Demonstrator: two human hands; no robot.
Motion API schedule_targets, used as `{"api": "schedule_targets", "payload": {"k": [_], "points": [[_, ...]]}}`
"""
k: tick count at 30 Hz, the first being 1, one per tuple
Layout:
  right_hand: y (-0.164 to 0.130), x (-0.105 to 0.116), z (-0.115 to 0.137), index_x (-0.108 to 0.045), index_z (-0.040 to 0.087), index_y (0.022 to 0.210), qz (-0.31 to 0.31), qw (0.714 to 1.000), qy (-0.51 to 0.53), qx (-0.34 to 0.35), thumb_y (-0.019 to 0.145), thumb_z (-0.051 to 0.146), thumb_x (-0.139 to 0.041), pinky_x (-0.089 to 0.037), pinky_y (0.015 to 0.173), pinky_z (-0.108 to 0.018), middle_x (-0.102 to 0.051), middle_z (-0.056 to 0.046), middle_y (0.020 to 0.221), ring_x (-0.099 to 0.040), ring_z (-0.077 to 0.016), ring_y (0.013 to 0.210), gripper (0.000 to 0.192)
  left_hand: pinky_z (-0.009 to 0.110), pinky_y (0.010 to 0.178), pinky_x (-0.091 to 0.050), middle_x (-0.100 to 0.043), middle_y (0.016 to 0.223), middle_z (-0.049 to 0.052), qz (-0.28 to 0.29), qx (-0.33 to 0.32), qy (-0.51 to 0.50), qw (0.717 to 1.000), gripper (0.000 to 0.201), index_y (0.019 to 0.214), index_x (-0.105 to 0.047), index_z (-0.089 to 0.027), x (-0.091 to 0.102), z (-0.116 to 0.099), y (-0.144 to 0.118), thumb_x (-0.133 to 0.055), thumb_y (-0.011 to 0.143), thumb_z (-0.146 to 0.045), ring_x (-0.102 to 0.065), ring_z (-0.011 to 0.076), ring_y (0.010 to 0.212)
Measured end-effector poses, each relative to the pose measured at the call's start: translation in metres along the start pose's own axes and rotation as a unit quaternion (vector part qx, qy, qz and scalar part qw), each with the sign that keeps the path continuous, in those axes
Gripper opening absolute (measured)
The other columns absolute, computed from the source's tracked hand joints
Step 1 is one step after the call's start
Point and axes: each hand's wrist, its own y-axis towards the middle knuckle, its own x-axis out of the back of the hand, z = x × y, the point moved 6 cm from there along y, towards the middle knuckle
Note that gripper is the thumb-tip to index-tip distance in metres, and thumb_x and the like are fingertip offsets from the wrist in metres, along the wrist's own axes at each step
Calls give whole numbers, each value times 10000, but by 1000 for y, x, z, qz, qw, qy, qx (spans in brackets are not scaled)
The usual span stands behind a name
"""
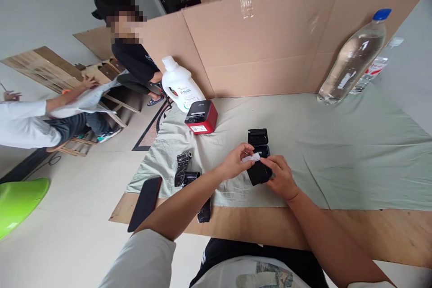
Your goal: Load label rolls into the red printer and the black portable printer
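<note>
Pinching one white label strip (251,158) between them, left hand (234,162) and right hand (281,176) close fingertips on it over one black printer (258,157), lid up, on the green cloth (337,153). One phone (145,203) lies nearer left. Farther: one red printer (201,117), label unreadable; one white jug (180,84); two clear bottles (354,56).

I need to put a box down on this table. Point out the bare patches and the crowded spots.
Widest bare stretch of green cloth: right of the right hand, below the clear water bottle. Another lies between the red label printer and that bottle. Bare wooden edge at near right. Crowded: around the left hand, black printer, black strips and phone.
</note>
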Motion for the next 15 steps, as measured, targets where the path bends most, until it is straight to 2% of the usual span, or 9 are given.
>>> {"api": "schedule_targets", "payload": {"k": [2, 4, 8, 11, 15], "points": [[-1, 0, -2, -648, 279, 1126, 11, 1000, -16, 12, 831, 215, -523, -496, 765, -381, -598, -53, 891, -543, -204, 821, 326, 281, 841, -469, -604, 951, 13, -9, -21, 77, 997, 244, 981, -541, -182, -2, -3, 12, -638, 758, -196, -579, 133, 882], [-1, 0, -3, -686, 252, 1024, 16, 999, -33, 23, 795, 139, -525, -483, 727, -351, -595, -42, 821, -519, -190, 774, 302, 292, 840, -473, -614, 933, 6, -11, -37, 162, 986, 201, 936, -553, -187, -6, -5, 24, -638, 755, -171, -583, 145, 874], [1, 1, -7, -690, 201, 987, 19, 999, -50, 9, 787, 101, -539, -470, 723, -344, -606, -50, 800, -508, -194, 781, 270, 318, 849, -475, -620, 982, 30, -16, -63, 307, 950, 184, 921, -573, -192, -16, 1, 40, -625, 756, -130, -600, 179, 903], [3, 0, -11, -690, 197, 1005, 21, 998, -51, -11, 821, 125, -539, -473, 731, -351, -607, -55, 801, -514, -198, 789, 249, 337, 889, -459, -643, 962, 24, -14, -78, 362, 929, 158, 916, -585, -206, -23, 10, 45, -607, 782, -125, -619, 184, 905], [3, 0, -12, -694, 193, 1007, 22, 998, -59, -19, 838, 131, -529, -476, 742, -359, -609, -56, 801, -516, -200, 790, 243, 372, 909, -446, -684, 888, 8, -28, -85, 378, 921, 117, 869, -605, -212, -23, 18, 46, -650, 782, -148, -637, 195, 901]]}}
